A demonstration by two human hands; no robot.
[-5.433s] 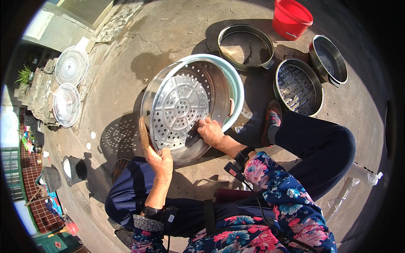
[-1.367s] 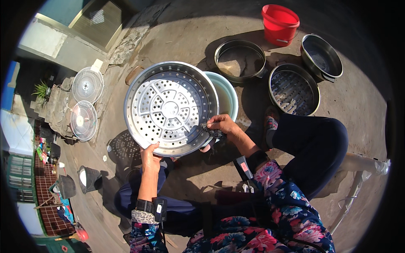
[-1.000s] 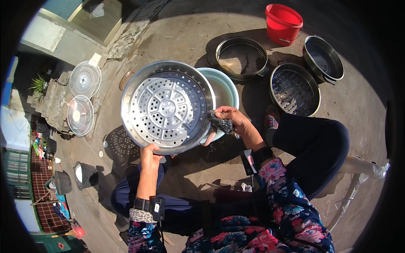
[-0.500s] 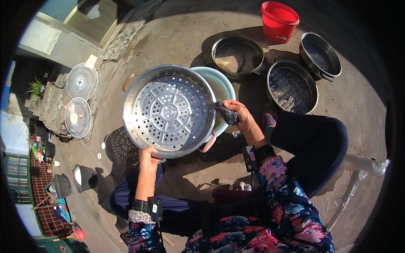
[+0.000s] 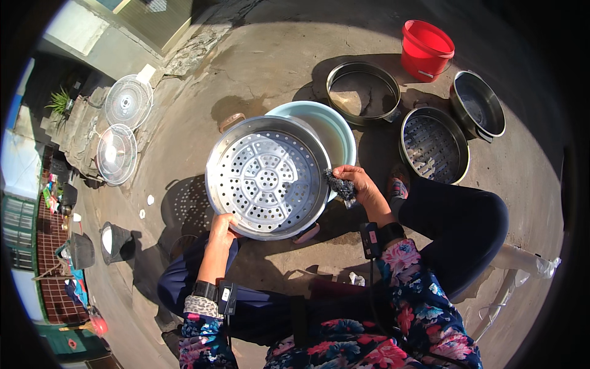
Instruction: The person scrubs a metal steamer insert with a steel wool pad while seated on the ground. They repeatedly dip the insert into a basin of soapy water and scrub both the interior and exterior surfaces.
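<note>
The left hand (image 5: 222,226) grips the near rim of the steamer tray (image 5: 268,177), fingers curled on it, holding it tilted above the ground. The right hand (image 5: 362,186) pinches a dark scrubber (image 5: 340,184) against the tray's right rim. Behind lie a pale basin (image 5: 335,132), a ring (image 5: 362,92), another tray (image 5: 434,145), a pot (image 5: 478,112) and a red bucket (image 5: 426,50).

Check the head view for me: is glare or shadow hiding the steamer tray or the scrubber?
Head view: hard sunlight, sharp focus; the perforated steamer tray shines but its holes read clearly, and it throws a dotted shadow on the ground. The dark scrubber in the right hand is lit. Fisheye bends and blackens the rim.
</note>
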